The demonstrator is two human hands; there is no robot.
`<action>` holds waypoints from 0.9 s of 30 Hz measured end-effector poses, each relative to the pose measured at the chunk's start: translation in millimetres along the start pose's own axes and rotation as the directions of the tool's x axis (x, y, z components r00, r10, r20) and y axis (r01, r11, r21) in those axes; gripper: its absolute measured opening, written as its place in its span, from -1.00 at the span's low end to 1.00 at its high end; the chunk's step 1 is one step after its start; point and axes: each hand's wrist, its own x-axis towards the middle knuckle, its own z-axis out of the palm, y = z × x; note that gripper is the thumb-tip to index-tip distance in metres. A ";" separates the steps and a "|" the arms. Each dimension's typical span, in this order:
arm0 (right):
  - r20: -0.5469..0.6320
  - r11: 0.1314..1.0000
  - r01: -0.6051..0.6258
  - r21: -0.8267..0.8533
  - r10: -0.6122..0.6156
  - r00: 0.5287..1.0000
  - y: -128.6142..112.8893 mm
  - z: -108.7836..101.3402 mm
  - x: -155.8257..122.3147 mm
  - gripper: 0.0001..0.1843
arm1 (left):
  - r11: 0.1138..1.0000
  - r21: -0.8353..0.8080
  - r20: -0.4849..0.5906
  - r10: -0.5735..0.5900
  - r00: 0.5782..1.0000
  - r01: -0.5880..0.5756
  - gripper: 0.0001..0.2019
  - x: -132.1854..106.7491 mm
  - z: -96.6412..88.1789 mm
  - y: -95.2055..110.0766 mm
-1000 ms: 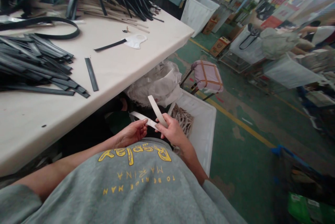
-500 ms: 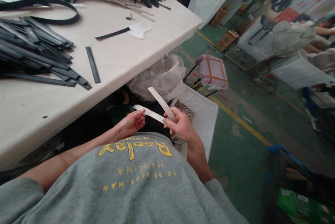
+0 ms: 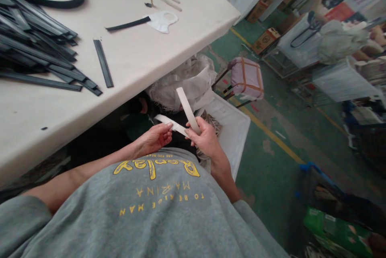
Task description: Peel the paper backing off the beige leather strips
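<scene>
While tilted, strip (image 3: 187,107) in right hand (image 3: 205,141).

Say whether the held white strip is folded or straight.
Folded: white strip forms a V at the right hand, one end up, the other at the left hand.

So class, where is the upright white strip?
Head view, centre: the upright white strip is in the right hand, beside the flat white strip in the left hand, below the table edge.

Bright, even daylight; warped, blurred edges
</scene>
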 end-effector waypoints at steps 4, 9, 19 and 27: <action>0.007 0.999 0.038 -0.014 -0.038 0.999 1.8 11.8 11.4 -0.81 | 0.999 0.035 0.024 0.015 1.000 -0.016 -0.86 1.7 1.6 -0.6; 0.041 0.998 -0.011 0.069 0.009 0.999 5.2 -5.5 0.4 -0.76 | 0.995 -0.025 -0.041 0.094 0.995 -0.095 -0.83 5.5 -5.1 14.4; 0.028 0.995 0.082 0.057 -0.084 0.996 4.6 7.4 15.0 -0.77 | 0.991 0.055 -0.018 0.122 0.992 -0.121 -0.87 5.1 -3.3 14.4; -0.026 0.993 0.068 0.094 -0.066 0.997 11.6 4.0 9.0 -0.81 | 0.993 0.100 0.012 0.066 0.998 -0.067 -0.85 4.9 0.2 10.5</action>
